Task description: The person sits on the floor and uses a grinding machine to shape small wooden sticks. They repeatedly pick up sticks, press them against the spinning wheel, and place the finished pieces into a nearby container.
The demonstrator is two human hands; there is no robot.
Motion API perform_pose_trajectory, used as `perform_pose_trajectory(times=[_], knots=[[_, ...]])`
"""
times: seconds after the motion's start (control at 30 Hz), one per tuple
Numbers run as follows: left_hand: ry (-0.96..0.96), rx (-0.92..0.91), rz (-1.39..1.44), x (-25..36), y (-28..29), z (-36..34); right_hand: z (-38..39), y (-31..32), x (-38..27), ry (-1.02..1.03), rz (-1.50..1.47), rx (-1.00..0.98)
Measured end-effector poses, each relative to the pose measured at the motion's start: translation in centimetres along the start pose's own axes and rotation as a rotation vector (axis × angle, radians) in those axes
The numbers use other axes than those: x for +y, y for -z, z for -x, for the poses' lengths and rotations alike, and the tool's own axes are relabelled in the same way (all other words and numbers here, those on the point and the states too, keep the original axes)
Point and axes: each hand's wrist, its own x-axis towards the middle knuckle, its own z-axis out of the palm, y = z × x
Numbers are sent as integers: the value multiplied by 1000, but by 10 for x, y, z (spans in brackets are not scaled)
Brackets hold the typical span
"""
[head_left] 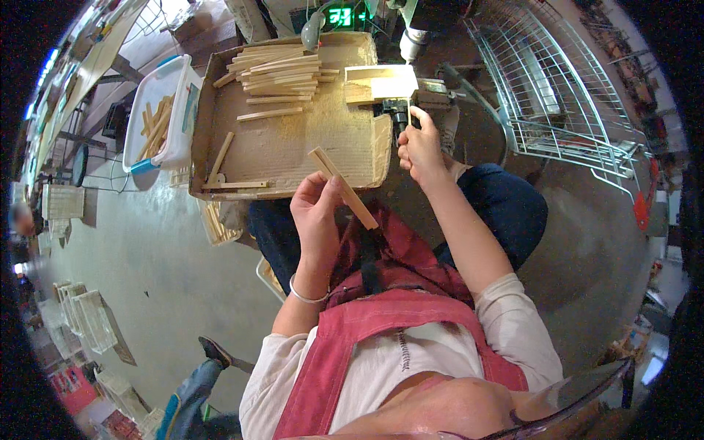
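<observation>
My left hand [317,209] pinches a wooden strip [352,195], held slanting over my lap in front of the carton, with a groove or seam along its length. Farther right, my right hand [423,150] is closed around a thin pale strip [409,111], seen nearly edge-on. That strip stands up against a small machine [396,110] with dark fittings. Brightly lit pale wooden blocks [359,92] sit on top of the machine. Left of it, a shallow cardboard tray [345,158] holds a pile of wooden strips [279,73] and a few loose ones near its left side.
A white plastic bin [183,110] with wooden pieces stands left of the tray. To the right is a wire shopping cart [557,95]. A lamp [414,44] and a green-lit display [341,16] are at the back. Another person's leg [194,389] shows at lower left.
</observation>
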Motion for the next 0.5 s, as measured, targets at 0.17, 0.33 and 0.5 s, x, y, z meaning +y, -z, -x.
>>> perform_pose_trajectory(times=[0.17, 0.33, 0.5], knots=[[24, -28, -33, 2, 6, -2, 2, -1, -7, -84, 147, -360], [37, -60, 9, -3, 9, -6, 2, 8, -6, 48, 97, 46], [43, -60, -24, 14, -3, -9, -7, 14, -12, 23, 206, -224]])
